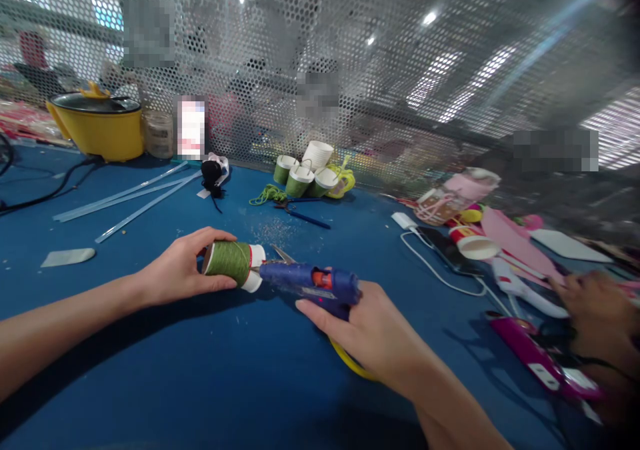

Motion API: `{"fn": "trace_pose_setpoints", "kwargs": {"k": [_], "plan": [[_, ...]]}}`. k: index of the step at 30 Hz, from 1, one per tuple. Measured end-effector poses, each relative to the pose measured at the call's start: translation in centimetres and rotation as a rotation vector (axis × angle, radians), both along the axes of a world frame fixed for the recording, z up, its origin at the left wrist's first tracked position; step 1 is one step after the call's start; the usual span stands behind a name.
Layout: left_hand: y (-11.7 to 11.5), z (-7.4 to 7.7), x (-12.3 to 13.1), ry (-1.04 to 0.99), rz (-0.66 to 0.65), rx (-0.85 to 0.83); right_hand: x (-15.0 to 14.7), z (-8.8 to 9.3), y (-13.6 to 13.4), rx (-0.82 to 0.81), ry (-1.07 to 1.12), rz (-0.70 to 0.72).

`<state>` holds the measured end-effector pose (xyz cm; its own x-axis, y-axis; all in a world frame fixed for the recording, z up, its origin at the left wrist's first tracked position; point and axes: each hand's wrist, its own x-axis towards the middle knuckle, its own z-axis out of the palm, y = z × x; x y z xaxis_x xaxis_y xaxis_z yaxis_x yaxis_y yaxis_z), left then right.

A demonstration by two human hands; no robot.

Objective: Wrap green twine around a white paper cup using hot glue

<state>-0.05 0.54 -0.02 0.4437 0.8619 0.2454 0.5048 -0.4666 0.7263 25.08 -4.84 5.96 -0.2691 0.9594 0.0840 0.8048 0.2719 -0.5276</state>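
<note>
In my left hand (187, 267) is a small white paper cup wrapped in green yarn (229, 263), lying on its side with the white rim facing right. The fingers curl around its closed end. A blue glue gun (310, 283) sits in the grip of my right hand (373, 330). Its nozzle meets the cup's rim; whether it touches the inside cannot be made out. Under the glue gun lie scissors, with a metal blade (283, 255) and a yellow handle (353, 362) showing.
Green-wrapped cups (300, 180), green yarn (269, 195) and pliers (305, 217) lie at the back. Clear glue sticks (145, 193) and a yellow pot (103, 127) are at left. A phone (450, 250), a white cable and another person's hand (595, 303) are at right.
</note>
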Motion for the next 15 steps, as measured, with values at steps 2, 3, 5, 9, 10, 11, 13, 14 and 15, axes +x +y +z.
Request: {"fn": "trace_pose_setpoints", "kwargs": {"k": [2, 3, 5, 9, 10, 11, 13, 14, 15], "plan": [[0.0, -0.05, 0.0, -0.005, -0.006, 0.003, 0.03, -0.07, 0.01, 0.005, 0.006, -0.002], [-0.01, -0.07, 0.0, -0.004, -0.012, 0.012, 0.03, -0.07, 0.01, 0.002, 0.009, -0.011], [-0.06, -0.08, 0.01, 0.003, -0.03, 0.059, 0.01, -0.01, -0.01, -0.012, 0.01, -0.036], [-0.22, 0.0, 0.04, 0.027, -0.073, 0.185, -0.01, 0.19, -0.01, -0.035, -0.002, -0.081], [-0.26, 0.02, 0.04, 0.031, -0.089, 0.208, -0.01, 0.21, 0.01, -0.039, -0.006, -0.088], [-0.29, 0.02, 0.03, 0.035, -0.108, 0.227, -0.01, 0.22, 0.05, -0.044, -0.009, -0.093], [-0.35, -0.05, 0.0, 0.037, -0.147, 0.261, -0.01, 0.2, 0.14, -0.056, -0.013, -0.107], [-0.37, -0.12, -0.02, 0.036, -0.166, 0.278, -0.02, 0.18, 0.19, -0.061, -0.012, -0.114], [-0.39, -0.21, -0.05, 0.032, -0.182, 0.293, -0.03, 0.17, 0.24, -0.064, -0.011, -0.118]]}}
